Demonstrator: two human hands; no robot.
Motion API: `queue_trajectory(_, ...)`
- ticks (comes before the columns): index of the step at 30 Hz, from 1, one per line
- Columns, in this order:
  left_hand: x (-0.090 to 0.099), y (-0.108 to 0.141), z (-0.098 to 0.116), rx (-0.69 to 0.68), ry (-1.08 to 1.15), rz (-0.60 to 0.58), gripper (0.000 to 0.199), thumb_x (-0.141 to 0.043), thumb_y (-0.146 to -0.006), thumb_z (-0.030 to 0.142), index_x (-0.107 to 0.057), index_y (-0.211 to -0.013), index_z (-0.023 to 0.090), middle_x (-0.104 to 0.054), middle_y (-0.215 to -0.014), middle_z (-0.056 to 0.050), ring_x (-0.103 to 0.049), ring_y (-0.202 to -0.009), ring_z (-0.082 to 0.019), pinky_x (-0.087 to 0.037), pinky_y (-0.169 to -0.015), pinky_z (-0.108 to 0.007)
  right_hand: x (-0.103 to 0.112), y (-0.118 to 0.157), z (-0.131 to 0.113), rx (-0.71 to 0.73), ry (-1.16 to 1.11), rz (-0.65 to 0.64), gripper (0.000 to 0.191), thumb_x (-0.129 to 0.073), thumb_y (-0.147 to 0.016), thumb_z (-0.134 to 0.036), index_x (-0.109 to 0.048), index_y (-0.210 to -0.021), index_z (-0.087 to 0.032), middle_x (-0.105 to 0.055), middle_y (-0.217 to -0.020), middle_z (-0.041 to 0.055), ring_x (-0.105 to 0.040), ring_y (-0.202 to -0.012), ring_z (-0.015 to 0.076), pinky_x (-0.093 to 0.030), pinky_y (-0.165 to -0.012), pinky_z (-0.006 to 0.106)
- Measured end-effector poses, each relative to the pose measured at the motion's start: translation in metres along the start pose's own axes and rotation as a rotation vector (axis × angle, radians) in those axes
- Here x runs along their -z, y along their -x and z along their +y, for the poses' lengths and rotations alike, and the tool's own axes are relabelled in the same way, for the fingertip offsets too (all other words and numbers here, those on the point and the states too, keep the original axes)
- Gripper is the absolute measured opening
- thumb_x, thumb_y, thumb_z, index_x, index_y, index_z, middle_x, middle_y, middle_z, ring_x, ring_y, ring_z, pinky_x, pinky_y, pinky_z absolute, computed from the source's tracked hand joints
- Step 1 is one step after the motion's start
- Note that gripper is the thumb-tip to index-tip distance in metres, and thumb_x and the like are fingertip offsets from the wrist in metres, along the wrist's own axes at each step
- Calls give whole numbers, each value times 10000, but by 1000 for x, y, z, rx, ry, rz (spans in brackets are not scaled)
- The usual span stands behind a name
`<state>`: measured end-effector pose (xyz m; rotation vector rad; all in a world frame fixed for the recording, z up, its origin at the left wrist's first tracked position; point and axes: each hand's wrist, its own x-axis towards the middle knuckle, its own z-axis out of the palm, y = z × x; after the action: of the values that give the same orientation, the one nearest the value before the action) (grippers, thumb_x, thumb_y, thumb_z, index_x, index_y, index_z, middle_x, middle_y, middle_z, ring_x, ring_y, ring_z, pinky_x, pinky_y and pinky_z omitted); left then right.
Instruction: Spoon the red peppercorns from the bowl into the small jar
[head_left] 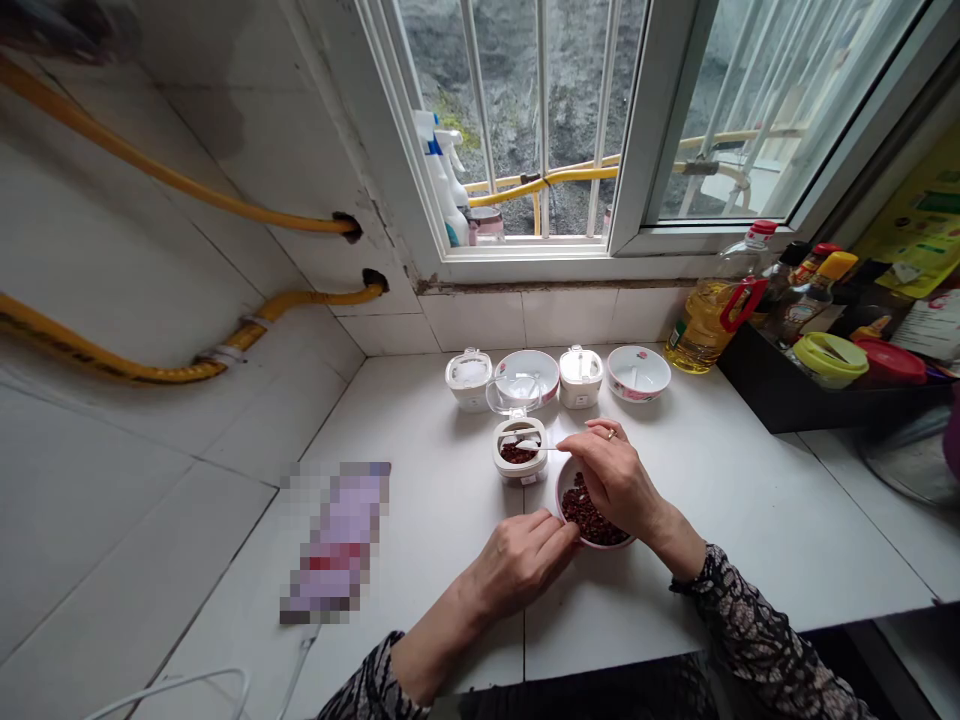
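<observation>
My right hand (619, 485) pinches the thin handle of a small white spoon (530, 445). The spoon's head is at the mouth of an off-white seasoning jar (521, 475), whose clear lid (516, 398) is flipped up at the back. Dark red, peppercorn-like bits show inside the jar. Just right of it, a small bowl (604, 545) holds more of these dark red bits (589, 512). My left hand (521, 558) grips this bowl's near left rim with closed fingers. Part of the bowl lies hidden under my right hand.
Behind stand two more seasoning jars (469, 385), (580, 380) and two flowered bowls (536, 372), (638, 375). An oil bottle (701, 320) and a black box (772, 395) of condiments occupy the right. A blurred purple packet-like item (345, 530) and a white cable (300, 660) lie left.
</observation>
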<state>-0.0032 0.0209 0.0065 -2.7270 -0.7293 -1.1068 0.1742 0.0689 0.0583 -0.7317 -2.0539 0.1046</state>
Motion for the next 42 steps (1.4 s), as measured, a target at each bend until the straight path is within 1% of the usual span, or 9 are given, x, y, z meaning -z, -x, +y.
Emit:
queue_trajectory(3, 0, 1, 0, 5, 3, -10, 161, -425, -1023, 175, -570, -963, 139, -585, -650, 2, -505, -553, -134, -382, -477, -257, 8, 0, 2, 7, 21, 46, 281, -450, -899, -42, -624, -1045, -208, -737, -855, 45, -660, -735, 186, -508, -863, 417)
queue_trajectory(8, 0, 3, 0, 13, -2, -28, 168, -419, -1026, 181, -573, -973, 144, -589, -665, 0, -522, -579, -130, -400, -508, -252, 25, 8, 12, -186, 48, 112, 204, -486, -891, -106, -648, -911, -229, -693, -721, 18, -654, -722, 202, -519, -786, 380)
queue_trajectory(14, 0, 3, 0, 17, 15, -34, 160, -421, -1033, 194, -564, -986, 140, -597, -680, -1, -512, -578, -137, -386, -506, -262, 21, 22, 24, -173, 113, -124, 199, -466, -848, -88, -618, -806, -210, -700, -706, 8, -606, -624, 164, -485, -818, 375)
queue_trajectory(18, 1, 3, 0, 19, 15, -42, 149, -431, -1025, 185, -567, -982, 144, -586, -672, 1, -515, -582, -133, -386, -511, -258, 17, 24, 21, -209, 10, -222, 221, -460, -836, -67, -616, -782, -214, -707, -702, -10, -581, -594, 146, -474, -876, 383)
queue_trajectory(23, 1, 2, 0, 17, 12, -42, 156, -425, -1026, 188, -566, -973, 146, -588, -668, -1, -516, -578, -132, -384, -506, -258, 22, 21, 19, -455, -98, -104, 208, -478, -815, -119, -637, -733, -224, -679, -648, 3, -640, -734, 194, -509, -746, 331)
queue_trajectory(29, 1, 2, 0, 13, 23, -42, 148, -431, -1024, 186, -558, -959, 149, -601, -678, -1, -513, -580, -131, -391, -506, -254, 27, 18, 20, -742, -327, -45, 177, -477, -807, -186, -634, -728, -202, -590, -532, -33, -559, -511, 141, -453, -553, 261)
queue_trajectory(32, 1, 2, 0, 13, 27, -40, 156, -425, -1030, 189, -558, -960, 146, -603, -681, -3, -514, -581, -130, -388, -513, -252, 26, 19, 22, -733, -283, -23, 181, -475, -806, -203, -637, -725, -201, -593, -538, -24, -565, -534, 151, -452, -556, 267)
queue_trajectory(37, 1, 2, 0, 14, 38, -34, 172, -414, -1038, 192, -558, -958, 143, -606, -682, -6, -512, -579, -131, -388, -522, -252, 24, 20, 23, -588, -107, -14, 198, -475, -785, -184, -643, -685, -219, -625, -580, -1, -610, -685, 193, -474, -679, 311)
queue_trajectory(42, 1, 3, 0, 18, 27, -42, 144, -436, -1028, 190, -559, -970, 144, -600, -685, -3, -521, -586, -127, -383, -521, -248, 24, 20, 22, -740, -275, -21, 178, -478, -789, -217, -633, -704, -204, -576, -538, -24, -545, -543, 148, -438, -571, 275)
